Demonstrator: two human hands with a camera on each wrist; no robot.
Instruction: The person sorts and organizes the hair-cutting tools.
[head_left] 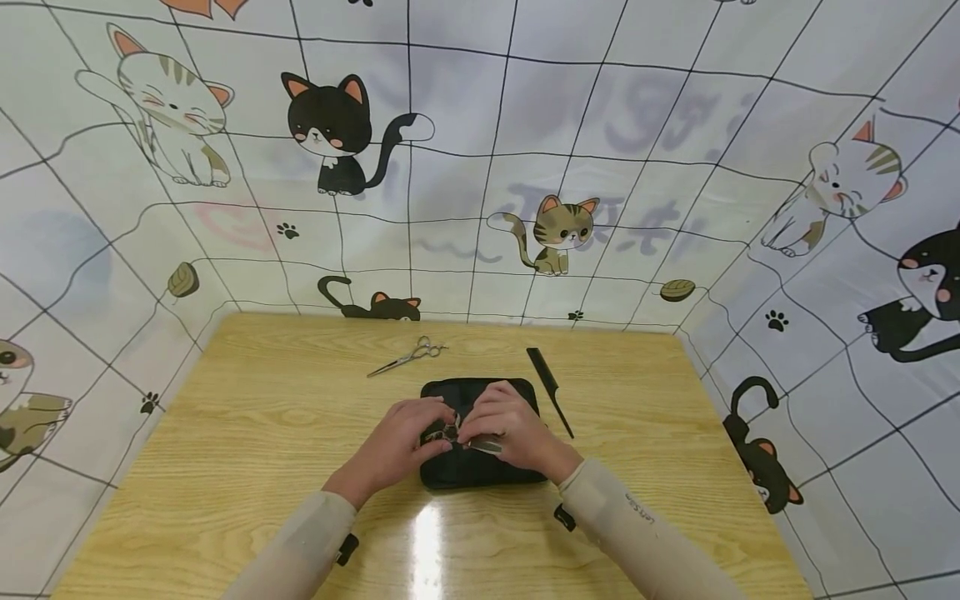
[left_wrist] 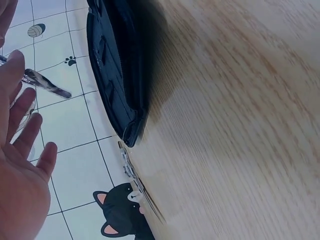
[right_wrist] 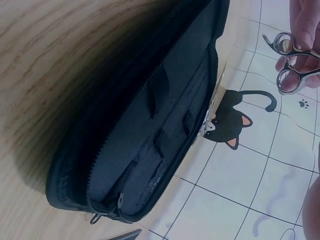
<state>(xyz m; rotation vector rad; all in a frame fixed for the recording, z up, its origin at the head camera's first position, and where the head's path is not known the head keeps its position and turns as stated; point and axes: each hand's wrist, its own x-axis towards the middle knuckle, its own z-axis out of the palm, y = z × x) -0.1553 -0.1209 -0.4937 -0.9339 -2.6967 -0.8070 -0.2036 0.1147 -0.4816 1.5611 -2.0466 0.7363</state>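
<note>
Over the black zip case [head_left: 480, 471], a pair of scissors [right_wrist: 292, 77] is held between both hands. My left hand [head_left: 397, 437] is at the finger rings, its thumb and fingers on either side of them in the head view. My right hand [head_left: 510, 425] pinches the scissors farther along, and a silver part shows below its fingers. In the right wrist view the case lies with its zip undone, and loops and slots show inside. The left wrist view shows my left fingers partly spread near a ring; the hands hide part of the scissors.
A second pair of scissors [head_left: 408, 357] lies on the wooden table [head_left: 262, 417] behind the case, to the left. A black tail comb [head_left: 550, 387] lies to the case's right. A white cloth wall [head_left: 450, 192] with printed cats stands around the table's back and sides.
</note>
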